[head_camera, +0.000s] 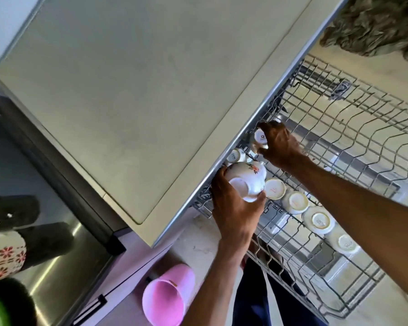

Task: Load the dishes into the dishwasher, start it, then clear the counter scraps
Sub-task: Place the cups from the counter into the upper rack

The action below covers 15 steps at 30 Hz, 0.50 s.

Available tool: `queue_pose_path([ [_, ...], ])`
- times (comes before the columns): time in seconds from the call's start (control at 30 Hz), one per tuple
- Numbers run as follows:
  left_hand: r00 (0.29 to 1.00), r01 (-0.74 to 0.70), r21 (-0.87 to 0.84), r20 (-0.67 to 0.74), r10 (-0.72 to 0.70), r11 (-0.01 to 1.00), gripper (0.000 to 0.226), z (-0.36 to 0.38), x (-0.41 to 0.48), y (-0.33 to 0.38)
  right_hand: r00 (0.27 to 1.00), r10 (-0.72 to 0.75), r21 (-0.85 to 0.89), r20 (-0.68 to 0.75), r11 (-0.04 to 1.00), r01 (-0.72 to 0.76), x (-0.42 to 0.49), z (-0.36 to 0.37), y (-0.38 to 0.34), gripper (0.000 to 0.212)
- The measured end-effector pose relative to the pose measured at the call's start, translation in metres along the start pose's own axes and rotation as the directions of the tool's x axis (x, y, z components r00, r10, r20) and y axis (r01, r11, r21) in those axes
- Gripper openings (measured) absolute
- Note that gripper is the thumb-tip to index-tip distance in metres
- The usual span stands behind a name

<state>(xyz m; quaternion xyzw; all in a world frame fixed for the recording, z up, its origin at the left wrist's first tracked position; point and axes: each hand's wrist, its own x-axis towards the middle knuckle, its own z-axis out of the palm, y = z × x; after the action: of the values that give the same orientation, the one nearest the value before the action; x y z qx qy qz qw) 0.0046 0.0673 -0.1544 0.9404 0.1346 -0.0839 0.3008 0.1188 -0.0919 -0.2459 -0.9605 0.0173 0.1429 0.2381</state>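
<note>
1. My left hand [236, 208] grips a white floral bowl [247, 180], tipped so its foot ring points back at me and its mouth faces the wire rack [353, 142]; it hangs just over the rack's near corner.
2. My right hand [278, 144] pinches a small white cup [260, 138], base up, against the rack's edge under the countertop [127, 90].
3. A row of upturned cups [318, 220] sits in the rack; a pink cup [165, 295] lies on its side below.

A pink plastic bucket [165, 295] lies tipped on the floor near a furry rug [375, 24].
</note>
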Motion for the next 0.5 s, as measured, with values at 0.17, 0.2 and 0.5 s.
queue_pose_path([
  [0.17, 1.0, 0.012, -0.015, 0.024, -0.012, 1.0, 0.104, 0.001, 0.001, -0.002, 0.999, 0.0, -0.132, 0.041, 0.991, 0.005, 0.009, 0.01, 0.004, 0.07],
  [0.2, 0.999, 0.019, -0.017, 0.036, -0.018, 1.0, 0.105, 0.002, 0.002, -0.002, 0.999, 0.009, -0.143, 0.043, 0.99, -0.003, 0.009, 0.009, 0.004, 0.072],
  [0.5, 0.998, 0.012, -0.029, 0.058, -0.01, 1.0, 0.105, 0.004, 0.01, 0.004, 0.999, -0.002, 0.005, -0.035, 1.0, 0.002, 0.0, 0.006, 0.001, 0.077],
])
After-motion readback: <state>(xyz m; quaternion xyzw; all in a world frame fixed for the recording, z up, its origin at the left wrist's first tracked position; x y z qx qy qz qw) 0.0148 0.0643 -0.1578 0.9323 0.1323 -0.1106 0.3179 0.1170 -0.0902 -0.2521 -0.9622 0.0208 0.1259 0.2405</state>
